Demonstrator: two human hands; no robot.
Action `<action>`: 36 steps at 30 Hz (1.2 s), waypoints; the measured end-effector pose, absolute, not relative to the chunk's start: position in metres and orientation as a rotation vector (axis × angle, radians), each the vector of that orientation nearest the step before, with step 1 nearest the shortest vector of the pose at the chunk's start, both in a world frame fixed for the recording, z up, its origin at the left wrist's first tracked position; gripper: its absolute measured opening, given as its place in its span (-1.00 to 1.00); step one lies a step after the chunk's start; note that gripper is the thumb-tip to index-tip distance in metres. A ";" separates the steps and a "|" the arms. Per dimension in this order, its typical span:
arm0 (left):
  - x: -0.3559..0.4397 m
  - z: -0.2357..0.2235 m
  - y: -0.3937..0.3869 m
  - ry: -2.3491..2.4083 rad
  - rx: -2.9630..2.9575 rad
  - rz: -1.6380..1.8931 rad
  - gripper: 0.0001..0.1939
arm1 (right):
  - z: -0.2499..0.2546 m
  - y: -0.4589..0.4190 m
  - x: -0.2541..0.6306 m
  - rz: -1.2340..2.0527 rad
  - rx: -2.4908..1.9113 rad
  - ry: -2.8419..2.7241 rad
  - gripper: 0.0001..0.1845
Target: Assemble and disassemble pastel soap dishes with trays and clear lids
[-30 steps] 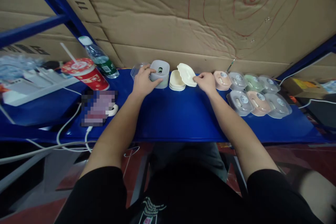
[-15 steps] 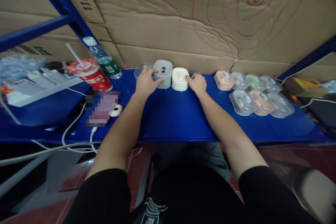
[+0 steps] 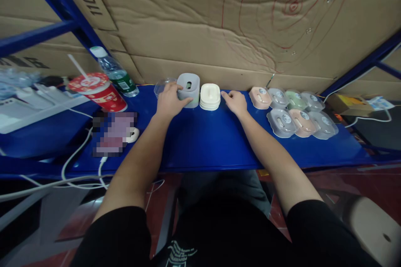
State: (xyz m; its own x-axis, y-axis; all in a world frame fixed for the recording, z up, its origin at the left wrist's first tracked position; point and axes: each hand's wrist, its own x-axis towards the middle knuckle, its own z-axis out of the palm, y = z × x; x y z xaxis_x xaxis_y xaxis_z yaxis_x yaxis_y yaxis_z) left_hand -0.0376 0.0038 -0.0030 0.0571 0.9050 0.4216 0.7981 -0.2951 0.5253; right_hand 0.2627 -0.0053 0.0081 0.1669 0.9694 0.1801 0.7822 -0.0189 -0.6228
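Note:
My left hand (image 3: 171, 99) curls around the left side of a stack of grey lidded containers (image 3: 189, 88), its thumb along the front. A dark oval opening shows in the top lid, and a greenish layer lies lower in the stack. Behind that hand, a clear plastic cover (image 3: 161, 85) is partly hidden. Just right of the grey stack stands a stack of cream-white lids or shallow boxes (image 3: 210, 96). My right hand (image 3: 234, 102) is a little to the right of the cream stack, apart from it, fingers loosely bent and holding nothing visible.
On the right sit several pastel lidded boxes (image 3: 283, 122) in two rows on the blue tabletop (image 3: 206, 146). To the left are a red drink cup (image 3: 108, 95), a water bottle (image 3: 117, 75), a blurred-out phone (image 3: 114, 133) with cables, and a white earphone case (image 3: 133, 134). Cardboard (image 3: 175, 41) stands behind.
My right hand has let go of the cream stack's right edge and drawn slightly away to the right. My left hand stays at the grey stack. The view has shifted slightly.

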 end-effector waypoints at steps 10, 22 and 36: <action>-0.030 0.003 -0.004 1.827 2.157 1.025 -0.33 | -0.007 -0.024 0.367 -0.240 -2.033 -1.698 -0.15; -0.010 0.005 -0.014 1.617 2.338 1.272 -0.52 | -0.002 -0.052 0.332 0.093 -1.828 -1.925 -0.15; -0.015 -0.008 -0.008 1.806 2.274 1.117 -0.52 | 0.004 -0.054 0.331 0.205 -1.673 -1.894 -0.22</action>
State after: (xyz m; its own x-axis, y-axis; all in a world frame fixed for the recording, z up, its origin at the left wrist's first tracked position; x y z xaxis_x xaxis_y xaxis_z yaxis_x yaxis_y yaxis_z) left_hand -0.0149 -0.0076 -0.0078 0.0685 0.8591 0.5073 0.8373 -0.3259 0.4390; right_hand 0.3309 -0.0539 0.0043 -0.0286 0.9442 0.3283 0.8519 0.1948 -0.4861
